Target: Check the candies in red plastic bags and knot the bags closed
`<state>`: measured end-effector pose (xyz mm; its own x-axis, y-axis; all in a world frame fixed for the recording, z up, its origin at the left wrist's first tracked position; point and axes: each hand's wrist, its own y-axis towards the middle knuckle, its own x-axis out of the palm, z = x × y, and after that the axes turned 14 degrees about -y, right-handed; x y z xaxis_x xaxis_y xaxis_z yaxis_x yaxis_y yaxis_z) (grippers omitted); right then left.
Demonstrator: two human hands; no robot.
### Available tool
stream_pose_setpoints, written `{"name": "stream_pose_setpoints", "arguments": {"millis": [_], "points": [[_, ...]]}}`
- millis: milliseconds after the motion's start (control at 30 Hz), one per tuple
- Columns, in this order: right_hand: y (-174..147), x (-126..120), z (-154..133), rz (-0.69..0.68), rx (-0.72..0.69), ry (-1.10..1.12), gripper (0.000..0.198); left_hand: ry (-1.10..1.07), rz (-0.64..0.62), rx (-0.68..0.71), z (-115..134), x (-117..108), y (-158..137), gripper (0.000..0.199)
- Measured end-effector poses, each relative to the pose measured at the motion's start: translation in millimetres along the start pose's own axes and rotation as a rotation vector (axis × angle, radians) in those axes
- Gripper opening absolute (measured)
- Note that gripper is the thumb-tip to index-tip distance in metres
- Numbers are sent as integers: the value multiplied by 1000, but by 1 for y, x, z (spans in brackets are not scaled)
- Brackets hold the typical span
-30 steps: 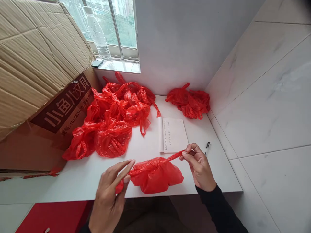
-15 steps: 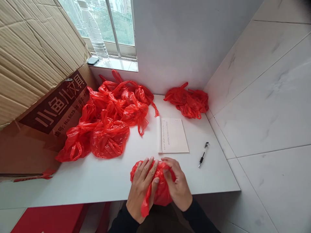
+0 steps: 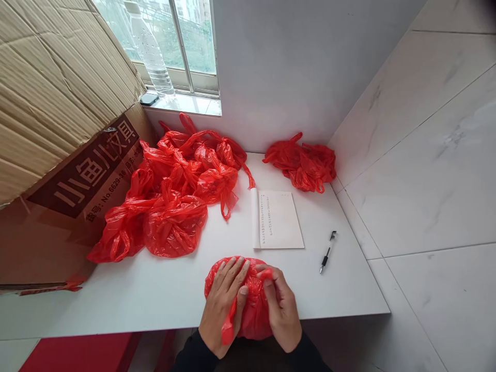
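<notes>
Bag (image 3: 256, 323), probably soft and slippery, seems best held by its handle (image 3: 265, 274), which right fingers (image 3: 272, 297) pinch, left fingers (image 3: 241, 276) pressing flat.

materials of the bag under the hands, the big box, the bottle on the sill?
Bag: apparently thin, glossy plastic film, by its crinkles and highlights.
Box: matte corrugated cardboard, by its ribbing.
Bottle: likely smooth, clear plastic, being see-through; glass isn't ruled out.
</notes>
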<state>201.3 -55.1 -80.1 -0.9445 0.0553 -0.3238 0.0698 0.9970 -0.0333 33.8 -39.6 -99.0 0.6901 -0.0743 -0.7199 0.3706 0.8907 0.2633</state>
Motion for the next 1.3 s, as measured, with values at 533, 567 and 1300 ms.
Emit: {"name": "stream_pose_setpoints", "arguments": {"millis": [533,567,1300], "points": [[3,-29,-18,-178,160,303,32,36,74,-71,-13,-62,20,44],[2,-30,-18,-190,144,248,33,19,66,-123,-9,-62,17,45],[-21,5,17,82,186,98,45,-178,284,-328,-49,-124,151,61]]}}
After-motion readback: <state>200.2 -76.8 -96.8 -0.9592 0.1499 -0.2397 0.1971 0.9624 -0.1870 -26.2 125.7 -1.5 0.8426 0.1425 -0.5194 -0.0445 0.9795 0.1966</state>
